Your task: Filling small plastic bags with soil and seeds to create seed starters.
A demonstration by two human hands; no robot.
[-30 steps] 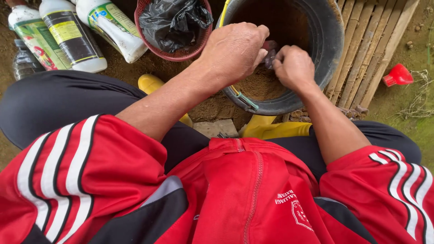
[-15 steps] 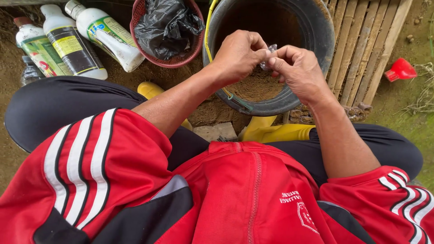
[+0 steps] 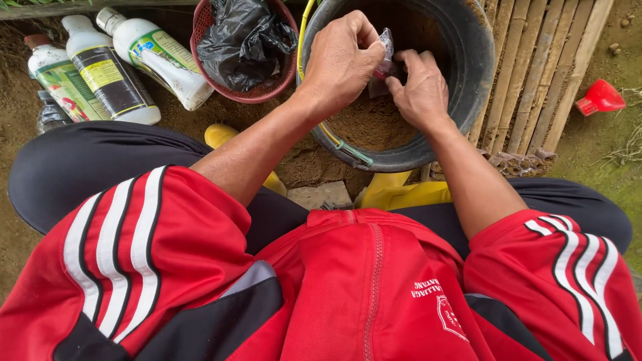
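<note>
Left hand: the left hand (image 3: 341, 60) is closed, pinching the top edge of a small clear bag (image 3: 382, 57) between thumb and fingers.
Right hand: the right hand (image 3: 416, 87) is curled, fingertips pressed at the bag's lower part.
Bag: upright, inside the mouth of the black bucket (image 3: 481, 73), just above the brown soil (image 3: 374, 127).
Doing it well: I judge it best to hold the bag's mouth wide and low over the soil, so spills drop into the bucket.
Nearby: bottles (image 3: 107, 67) and a red basket (image 3: 267, 90) with a black bag lie at left.
</note>
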